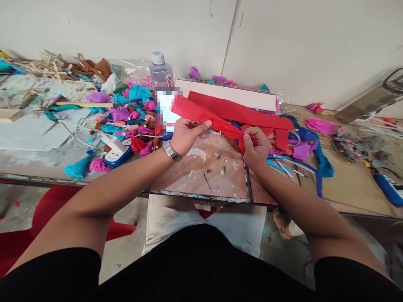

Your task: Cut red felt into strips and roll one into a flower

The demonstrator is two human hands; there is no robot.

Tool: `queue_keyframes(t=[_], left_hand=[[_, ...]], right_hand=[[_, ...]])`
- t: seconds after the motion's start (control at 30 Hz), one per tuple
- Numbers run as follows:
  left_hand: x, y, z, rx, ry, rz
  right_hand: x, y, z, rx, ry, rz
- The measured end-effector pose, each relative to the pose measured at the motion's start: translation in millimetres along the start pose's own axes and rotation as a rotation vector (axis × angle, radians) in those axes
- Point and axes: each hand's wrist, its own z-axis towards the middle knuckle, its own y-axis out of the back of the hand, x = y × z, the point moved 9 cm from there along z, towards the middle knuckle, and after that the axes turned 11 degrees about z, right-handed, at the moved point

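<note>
A long strip of red crepe paper (217,119) stretches between my two hands above the low worktable (201,172). My left hand (188,135), with a metal watch at the wrist, pinches the strip near its left end, thumb on top. My right hand (256,147) is closed around the strip's bunched, twisted right end. More red paper (252,114) lies flat behind the hands, in front of a white box (226,93).
A pile of pink, blue and purple paper pieces (132,113) lies to the left, with a white power strip (116,152), a plastic bottle (161,71) and wooden sticks (53,67). Blue and purple scraps (307,142) sit on the right. The wall is close behind.
</note>
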Motion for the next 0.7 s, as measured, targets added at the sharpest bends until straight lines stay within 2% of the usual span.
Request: queue_keyframes(t=[0.1, 0.27, 0.43, 0.7], left_hand=[[5, 7.3, 4, -0.055, 0.023, -0.042], [5, 23.0, 17, -0.098, 0.044, -0.172], [-2, 38.9, 28, -0.133, -0.02, -0.137], [-3, 21.0, 20, -0.018, -0.053, -0.067]], right_hand=[[9, 5, 1, -0.071, 0.052, -0.017], [12, 6, 3, -0.077, 0.068, -0.041], [8, 8, 4, -0.083, 0.04, -0.025], [3, 8, 4, -0.083, 0.023, -0.004]])
